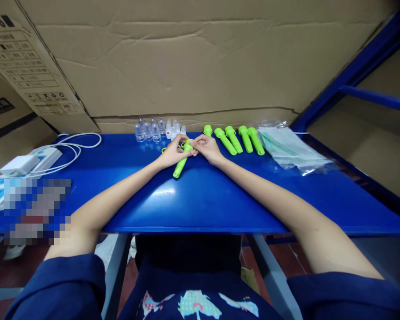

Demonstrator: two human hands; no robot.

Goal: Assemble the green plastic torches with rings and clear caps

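Note:
Both my arms reach out over a blue table (203, 200). My left hand (172, 153) is closed around the upper part of a bright green plastic handle-shaped piece (180, 163), whose lower end points toward me and rests on the table. My right hand (208, 147) meets it from the right, with its fingers curled and pinching at the top end of the same green piece. A thin yellow-green loop (163, 150) shows just left of my left hand.
Several more green pieces (235, 139) lie in a row at the back right. Small clear cups and vials (156, 129) stand at the back. Clear plastic bags (291, 149) lie at right; a white power strip with cable (36, 162) at left. A cardboard wall (186, 66) stands behind.

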